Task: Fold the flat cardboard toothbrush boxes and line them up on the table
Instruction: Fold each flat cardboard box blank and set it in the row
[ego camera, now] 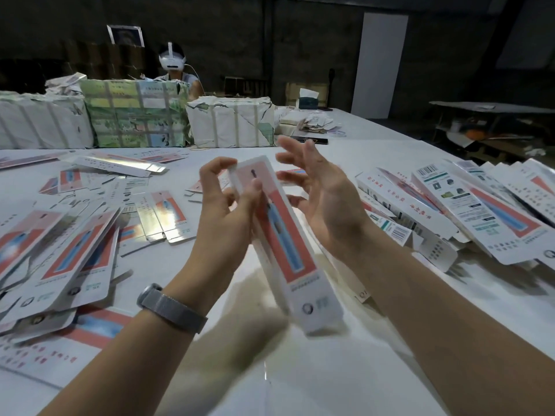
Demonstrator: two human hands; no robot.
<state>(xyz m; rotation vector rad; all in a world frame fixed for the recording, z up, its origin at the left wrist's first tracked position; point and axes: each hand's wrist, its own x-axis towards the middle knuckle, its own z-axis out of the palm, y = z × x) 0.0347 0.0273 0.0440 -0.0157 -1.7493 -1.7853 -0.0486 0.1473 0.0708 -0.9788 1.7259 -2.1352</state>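
A folded toothbrush box (pixel 282 235), white with a salmon panel and a blue toothbrush printed on it, is held in the air above the middle of the white worktop (pixel 300 385), its long axis slanting from the upper left down to the lower right. Its upper part is gripped by the left hand (pixel 223 211), whose fingers are curled round the left edge while the thumb is pressed on the printed face; a small end flap at the top is pinched near the index finger. The right hand (pixel 324 199) is held just beside the box on its right, with the fingers spread and relaxed and nothing clamped between them; whether its fingertips touch the box cannot be told. A grey mesh watch strap (pixel 171 307) is worn on the left wrist. Flat unfolded boxes (pixel 75 244) are scattered in a loose heap on the left of the worktop, and a slanted row of folded boxes (pixel 468 211) is leaned together on the right. Wrapped bundles (pixel 135 115) are stacked along the far edge, and behind them a person wearing a white headset (pixel 171 60) is seated.
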